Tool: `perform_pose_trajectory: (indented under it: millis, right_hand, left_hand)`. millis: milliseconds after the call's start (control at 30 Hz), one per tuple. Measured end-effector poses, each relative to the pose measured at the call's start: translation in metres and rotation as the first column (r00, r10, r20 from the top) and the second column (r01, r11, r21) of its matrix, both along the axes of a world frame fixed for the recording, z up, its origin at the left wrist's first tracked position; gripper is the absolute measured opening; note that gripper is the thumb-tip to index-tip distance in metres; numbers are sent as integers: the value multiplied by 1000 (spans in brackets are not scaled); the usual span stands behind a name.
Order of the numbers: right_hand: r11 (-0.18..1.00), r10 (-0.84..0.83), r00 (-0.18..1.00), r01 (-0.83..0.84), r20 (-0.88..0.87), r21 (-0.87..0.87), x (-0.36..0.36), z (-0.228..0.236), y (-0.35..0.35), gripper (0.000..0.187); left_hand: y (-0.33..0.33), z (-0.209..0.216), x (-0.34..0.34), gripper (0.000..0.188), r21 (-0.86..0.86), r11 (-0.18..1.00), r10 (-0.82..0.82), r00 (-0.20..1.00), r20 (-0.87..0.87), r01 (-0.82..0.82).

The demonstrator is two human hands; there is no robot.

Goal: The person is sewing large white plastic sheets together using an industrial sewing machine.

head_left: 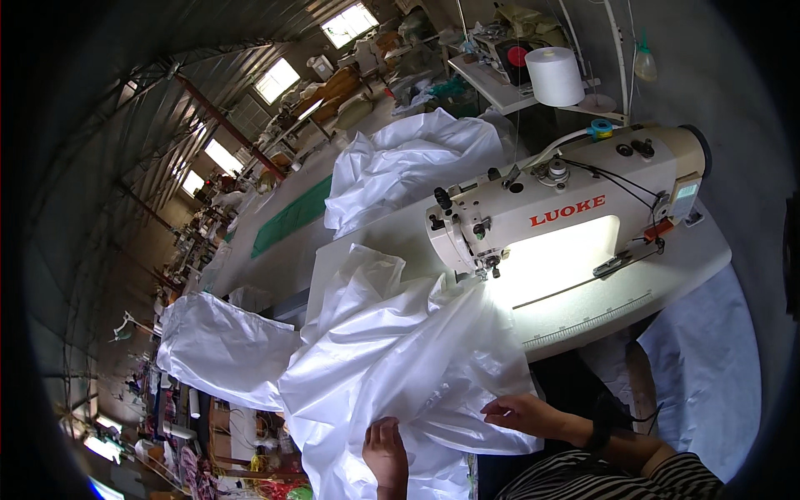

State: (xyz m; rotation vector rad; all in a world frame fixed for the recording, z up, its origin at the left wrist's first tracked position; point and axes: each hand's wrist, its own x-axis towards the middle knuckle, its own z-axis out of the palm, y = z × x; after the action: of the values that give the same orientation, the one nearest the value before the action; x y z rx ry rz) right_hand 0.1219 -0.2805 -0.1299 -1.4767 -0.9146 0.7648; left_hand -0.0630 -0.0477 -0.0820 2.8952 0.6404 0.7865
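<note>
A large, shiny white sheet (358,350) hangs from the sewing table over my lap, thin and full of folds. Its upper end runs up to the needle area of a beige sewing machine (575,196), whose lamp lights the bed. Near the lower edge, my left hand (385,454) has its fingers curled together against the sheet, closed on a fold. My right hand (523,415) reaches in from the right, low over the sheet's right side. Its fingers are loosely bent and a little apart, with no fold visibly gripped.
Behind the machine lies another heap of white sheeting (425,154), with a green cloth (292,215) left of it. A white thread cone (556,77) stands at the back. More pale fabric (704,367) hangs at the right. Cluttered goods (217,467) fill the lower left.
</note>
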Motion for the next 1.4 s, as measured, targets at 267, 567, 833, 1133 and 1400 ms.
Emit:
perform_pose_trajectory:
  millis: [267, 567, 833, 1133, 1400]
  right_hand:
    - [997, -67, 965, 75, -254, 24, -28, -21, 0, 40]
    - [995, 64, 998, -64, 0, 71, -57, 2, 3, 21]
    - [962, 158, 685, -269, 712, 45, -72, -2, -17, 22]
    - [931, -336, 923, 295, -188, -216, -32, -87, -65, 52]
    - [895, -135, 915, 277, 381, -349, -1, -36, -101, 25]
  left_hand:
    - [-11, 26, -1, 12, -944, 318, 268, 946, 182, 92]
    - [-67, 28, 4, 8, -668, 733, -122, 991, 55, 128]
    - [-90, 4, 30, 15, -879, 474, -305, 944, -124, 38]
    - [-92, -20, 36, 15, -489, 848, -389, 866, -315, 203]
    - [-52, -12, 13, 13, -456, 889, -172, 954, -245, 43]
